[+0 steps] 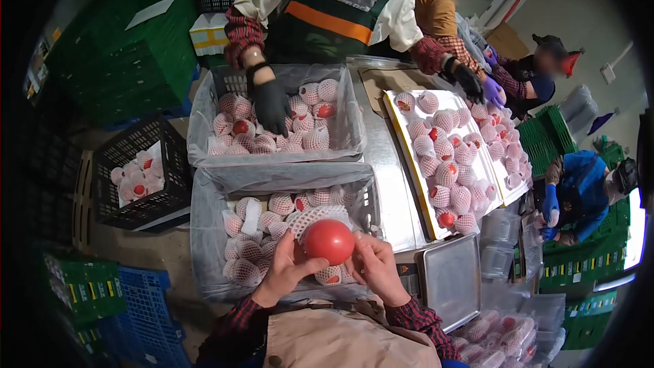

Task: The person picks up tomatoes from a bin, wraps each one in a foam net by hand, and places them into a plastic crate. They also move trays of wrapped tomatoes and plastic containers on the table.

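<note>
A round, shiny red fruit [328,242] sits in my left hand [285,274], its thumb and fingers closed around the left side. Behind the fruit spreads a white foam net [315,217], close to the left fingertips. My right hand [379,267] is pinched at the fruit's right edge; what is between its fingertips I cannot make out. Both hands are over the near lined crate [204,232], which holds many netted fruits [243,271]. A loose piece of white foam [251,217] lies among them.
Across from me, a co-worker's gloved hand [271,105] reaches into the far lined crate [197,143]. White trays [415,187] of netted fruits stand right, a metal tray [453,283] nearer me. A black crate [174,177] is at left. More people work at right.
</note>
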